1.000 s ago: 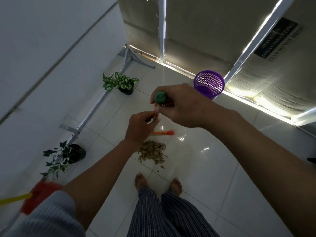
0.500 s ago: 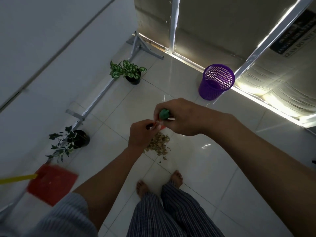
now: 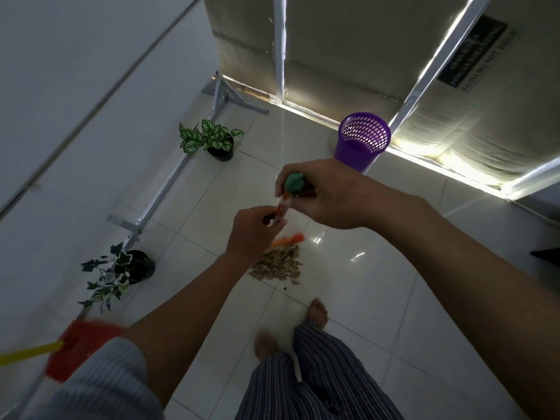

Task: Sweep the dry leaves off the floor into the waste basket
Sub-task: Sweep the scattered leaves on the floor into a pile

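Half a second ago the orange bristles [image 3: 288, 239] were hidden behind my hands; now they show again at the far edge of the heap of dry brown leaves [image 3: 277, 266], so I judge another stroke is starting, with the leaves gathered but none yet in the basket. My right hand [image 3: 325, 194] is wrapped shut around the green-capped top of the thin orange broom handle [image 3: 280, 207], and my left hand [image 3: 254, 234] has its fingers closed on the handle just below. I count one leaf heap on the white tiled floor [image 3: 378, 298], one purple mesh plastic waste basket [image 3: 362, 144] far right, two potted plants on the left, one red dustpan [image 3: 78, 347] near left.
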